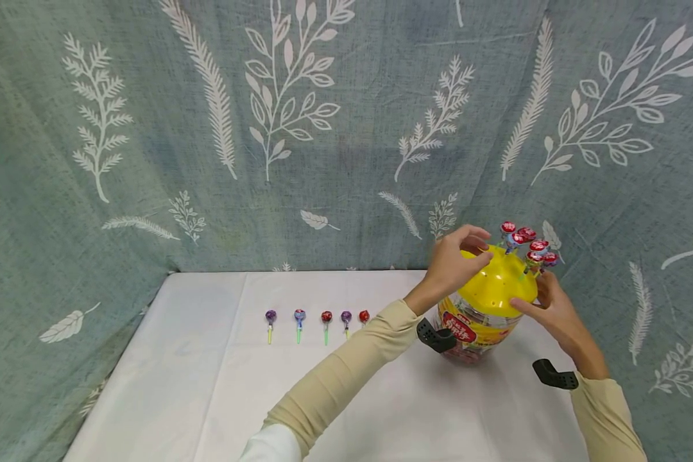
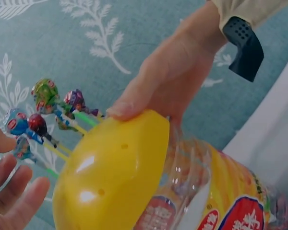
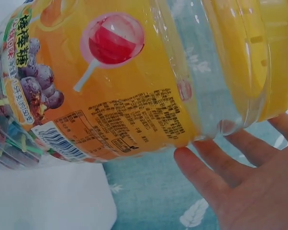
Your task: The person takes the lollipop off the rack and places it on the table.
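Observation:
A clear plastic lollipop jar (image 1: 462,328) with a yellow domed lid (image 1: 499,285) stands at the table's right side. Several wrapped lollipops (image 1: 516,240) stick up by their sticks from small holes in the lid's far part. My right hand (image 1: 560,317) holds the jar at its right side, thumb on the lid; in the right wrist view its fingers (image 3: 206,177) lie along the jar's neck. My left hand (image 1: 453,260) hovers at the lid's left edge with bent, relaxed fingers. In the left wrist view those fingers (image 2: 24,199) are spread beside the lollipops, holding nothing.
Several wrapped lollipops (image 1: 326,317) lie in a row on the white-covered table (image 1: 208,385), left of the jar; my left forearm passes close to the rightmost one. A grey-green curtain with white leaves (image 1: 346,160) hangs behind the table.

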